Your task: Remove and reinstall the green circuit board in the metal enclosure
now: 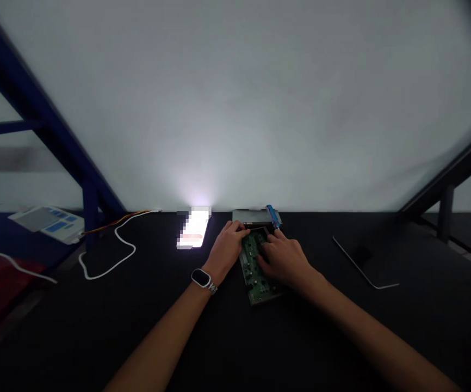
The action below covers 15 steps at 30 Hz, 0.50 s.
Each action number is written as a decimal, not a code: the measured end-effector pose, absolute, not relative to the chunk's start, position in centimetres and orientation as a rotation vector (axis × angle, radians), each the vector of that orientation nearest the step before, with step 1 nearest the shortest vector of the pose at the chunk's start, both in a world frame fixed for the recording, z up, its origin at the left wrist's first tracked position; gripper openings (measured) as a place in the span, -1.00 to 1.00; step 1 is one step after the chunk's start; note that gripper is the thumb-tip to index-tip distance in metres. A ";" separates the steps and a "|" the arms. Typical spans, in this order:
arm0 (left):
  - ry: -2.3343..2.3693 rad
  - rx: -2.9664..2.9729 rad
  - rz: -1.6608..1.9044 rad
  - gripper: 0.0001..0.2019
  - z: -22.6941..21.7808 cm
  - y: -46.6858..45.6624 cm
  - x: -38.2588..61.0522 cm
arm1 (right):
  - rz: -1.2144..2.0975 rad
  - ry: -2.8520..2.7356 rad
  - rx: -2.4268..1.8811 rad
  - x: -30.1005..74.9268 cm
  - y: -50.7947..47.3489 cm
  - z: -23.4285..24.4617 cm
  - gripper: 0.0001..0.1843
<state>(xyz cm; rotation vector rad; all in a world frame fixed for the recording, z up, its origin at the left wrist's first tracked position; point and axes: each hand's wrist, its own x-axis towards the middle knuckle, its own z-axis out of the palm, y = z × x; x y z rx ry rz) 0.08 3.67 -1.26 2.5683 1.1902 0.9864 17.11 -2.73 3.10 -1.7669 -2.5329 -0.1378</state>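
Note:
A green circuit board (255,272) lies on the black table (301,337) in front of me. My left hand (225,247), with a watch on its wrist, rests at the board's far left corner, fingers curled against a grey metal case (252,216) behind the board. My right hand (282,256) lies on the board's far right part, fingers bent down onto it. A blue connector (273,215) sticks up just beyond my right fingers. What the fingertips press or pinch is too dark to make out.
A lit phone screen (193,227) glows left of the case. A white cable (109,256) loops across the left of the table, next to red-yellow wires (113,222). A thin bent metal rod (361,267) lies to the right. Blue frame struts (56,141) rise at left.

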 end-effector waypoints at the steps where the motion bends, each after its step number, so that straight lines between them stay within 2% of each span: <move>1: 1.191 2.583 0.979 -0.68 -1.2 3.6 0.2 | -0.146 -2.526 -1.767 17.1 -2.8 3.1 -0.63; 6: 1.235 2.627 0.947 -0.67 -0.8 3.2 0.5 | -0.163 -2.496 -1.781 17.1 -3.0 3.0 -0.72; 15: 1.277 2.492 0.981 -0.67 -0.3 3.0 0.5 | -0.106 -2.318 -1.802 17.3 -2.8 2.1 -0.69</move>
